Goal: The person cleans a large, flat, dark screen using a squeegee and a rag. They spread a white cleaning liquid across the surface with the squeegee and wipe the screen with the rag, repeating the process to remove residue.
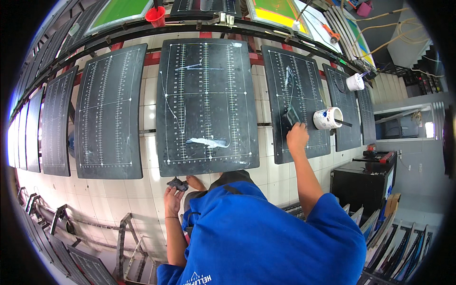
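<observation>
1. Pinching a dark crumpled cloth [177, 184] in the left hand [173, 199], beside the near edge of the middle board [192, 105].
2. Gripping a flat, scraper-like tool [293, 115] in the right hand [298, 136], right of the middle board.

White tiled floor [280, 178], grey wall [418, 164]

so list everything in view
Ruled boards: several, black, across the middle
Smear: one, white, low on central board
Tubs: two, white, right
Flat tool: one, greyish, over right-hand board
Crumpled bundle: one, dark, below central board
Cup: one, red, top
Framed screens: several, green or yellow, top
Small tool: one, orange, top right
Cabinet: one, black, right
Stacked panels: several, mixed, lower right
Shirt: one, blue, lower centre
Left hand: one, bare, holding bundle
Right hand: one, bare, holding flat tool
</observation>
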Available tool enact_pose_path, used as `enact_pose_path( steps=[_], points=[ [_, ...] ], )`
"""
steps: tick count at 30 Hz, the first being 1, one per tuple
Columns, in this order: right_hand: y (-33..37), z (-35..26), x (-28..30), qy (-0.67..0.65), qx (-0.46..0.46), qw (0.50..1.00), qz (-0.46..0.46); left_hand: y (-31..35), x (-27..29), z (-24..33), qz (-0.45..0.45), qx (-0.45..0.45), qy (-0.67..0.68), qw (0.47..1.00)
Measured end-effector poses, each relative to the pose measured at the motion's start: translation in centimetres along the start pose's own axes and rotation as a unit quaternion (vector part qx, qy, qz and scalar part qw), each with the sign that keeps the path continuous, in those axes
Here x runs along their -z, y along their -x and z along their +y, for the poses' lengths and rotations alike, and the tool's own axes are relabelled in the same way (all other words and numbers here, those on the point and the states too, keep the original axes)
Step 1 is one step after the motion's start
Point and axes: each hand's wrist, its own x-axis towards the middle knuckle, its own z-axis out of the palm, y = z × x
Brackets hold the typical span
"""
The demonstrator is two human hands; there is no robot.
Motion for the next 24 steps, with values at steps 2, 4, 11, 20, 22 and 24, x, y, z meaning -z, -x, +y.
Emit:
enact_pose_path(
  steps=[2, 4, 11, 20, 22, 24],
  points=[
    [2.4, 1.2, 1.4, 0.008, -0.040, 0.997, -0.061, -0.4, 0.4, 1.1, -0.016, -0.004, -0.004, 1.000],
    [4.0, 1.3, 3.5, -0.010, -0.062, 0.991, -0.115, -0.4, 1.3, 2.0, -0.013, -0.005, -0.007, 1.000],
    [13.3, -10.1, 11.2, -0.308, 0.178, 0.934, -0.026, 0.7, 2.9, 3.6, -0.043, 0.007, -0.045, 0.998],
    [16.5, -21.1, 9.3, -0.292, 0.334, 0.895, 0.050, 1.1, 5.5, 2.6, -0.014, 0.024, -0.031, 0.999],
    [11.5, -23.2, 8.4, -0.313, 0.338, 0.886, 0.054, 1.3, 5.6, 2.7, -0.009, 0.020, -0.029, 0.999],
    [4.7, -25.4, 7.2, -0.332, 0.335, 0.877, 0.094, 1.9, 4.6, 3.1, -0.004, 0.014, -0.023, 1.000]
  ],
)
